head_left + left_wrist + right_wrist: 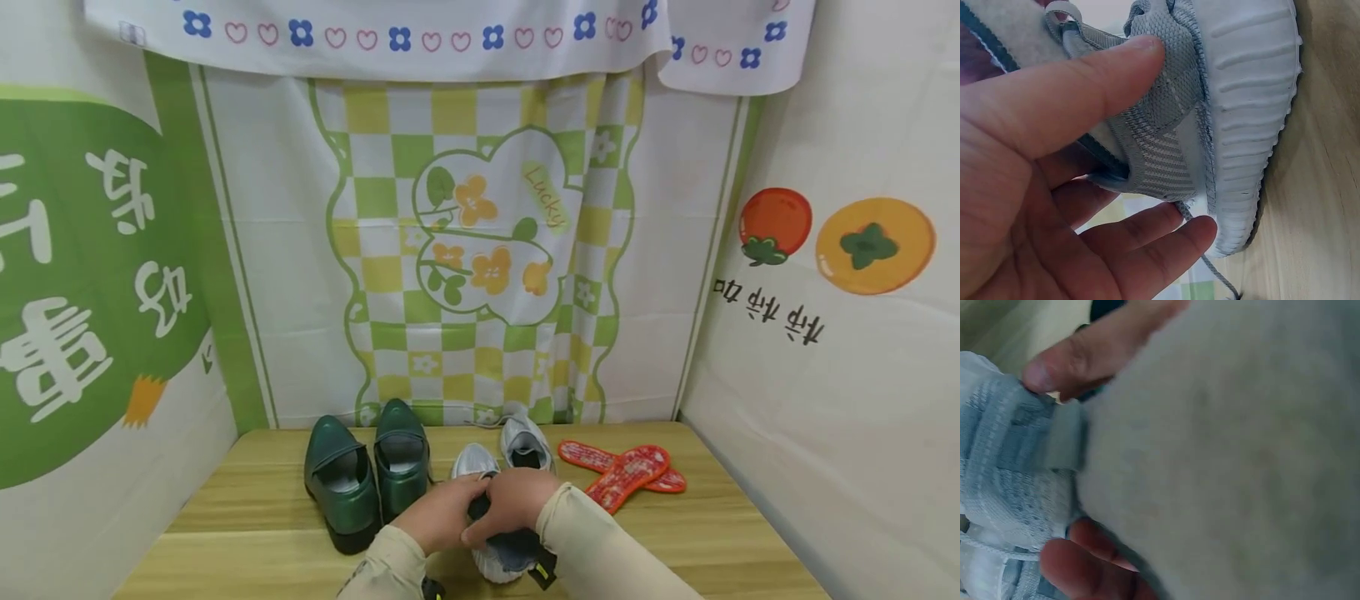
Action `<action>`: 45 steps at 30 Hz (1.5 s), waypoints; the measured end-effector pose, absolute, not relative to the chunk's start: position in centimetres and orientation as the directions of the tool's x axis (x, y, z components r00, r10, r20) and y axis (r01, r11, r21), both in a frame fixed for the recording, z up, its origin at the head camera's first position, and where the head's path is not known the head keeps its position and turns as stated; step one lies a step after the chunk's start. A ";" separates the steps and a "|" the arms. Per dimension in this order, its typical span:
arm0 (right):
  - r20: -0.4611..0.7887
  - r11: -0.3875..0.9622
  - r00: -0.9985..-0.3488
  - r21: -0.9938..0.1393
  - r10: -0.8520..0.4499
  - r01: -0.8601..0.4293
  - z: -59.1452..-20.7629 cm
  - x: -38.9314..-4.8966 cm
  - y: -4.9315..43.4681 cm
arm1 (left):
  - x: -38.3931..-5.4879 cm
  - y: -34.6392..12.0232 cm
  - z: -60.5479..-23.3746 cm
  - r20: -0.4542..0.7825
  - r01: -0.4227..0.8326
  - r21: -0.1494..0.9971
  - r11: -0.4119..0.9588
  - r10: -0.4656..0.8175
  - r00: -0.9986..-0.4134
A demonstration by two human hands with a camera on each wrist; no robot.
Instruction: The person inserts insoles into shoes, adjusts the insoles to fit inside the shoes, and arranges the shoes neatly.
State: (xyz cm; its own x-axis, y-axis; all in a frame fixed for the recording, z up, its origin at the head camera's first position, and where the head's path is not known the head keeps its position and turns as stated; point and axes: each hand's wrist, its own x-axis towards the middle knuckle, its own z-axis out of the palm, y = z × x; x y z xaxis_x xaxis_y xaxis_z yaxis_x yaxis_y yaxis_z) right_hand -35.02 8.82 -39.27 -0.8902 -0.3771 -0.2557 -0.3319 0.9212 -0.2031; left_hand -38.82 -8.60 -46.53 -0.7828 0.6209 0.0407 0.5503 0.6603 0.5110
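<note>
A pale grey knit sneaker with a ribbed white sole stands under both hands, toe toward the back wall. My left hand holds it at the ankle opening. In the left wrist view the thumb lies along the knit upper, and the other fingers are bent on the far side. My right hand grips a fleecy grey insole with a dark edge, thumb on one side and fingers on the other. One end of the insole is inside the shoe opening, hidden by the upper.
The matching sneaker stands just behind, its lace trailing. Dark green loafers stand side by side on the left of the wooden table. Two red-edged insoles lie crossed on the right. Printed cloth hangs at the back.
</note>
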 end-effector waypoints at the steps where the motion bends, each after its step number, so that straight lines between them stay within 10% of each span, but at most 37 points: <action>1: -0.261 0.927 -0.894 -0.190 -0.364 -0.322 -39.4 -35.1 8.6 | -38.8 -8.6 -46.6 0.040 0.549 0.509 0.663 0.619 -0.785; 39: -0.004 0.879 -0.931 -0.332 -0.365 -0.343 -42.5 -36.6 8.9 | -38.7 -8.8 -47.2 0.092 0.572 0.526 0.629 0.626 -0.774; 45: 0.002 0.922 -0.945 -0.221 -0.326 -0.318 -42.1 -35.8 8.4 | -38.8 -8.8 -47.1 0.089 0.560 0.536 0.632 0.618 -0.781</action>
State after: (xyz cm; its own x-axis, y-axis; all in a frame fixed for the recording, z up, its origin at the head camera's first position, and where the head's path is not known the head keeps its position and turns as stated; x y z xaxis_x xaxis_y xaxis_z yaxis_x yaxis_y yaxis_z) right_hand -35.75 8.36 -42.12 -0.9454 -0.3258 0.0023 -0.3182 0.9219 -0.2212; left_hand -38.78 -8.82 -47.09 -0.7813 0.6179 0.0887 0.5604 0.6318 0.5355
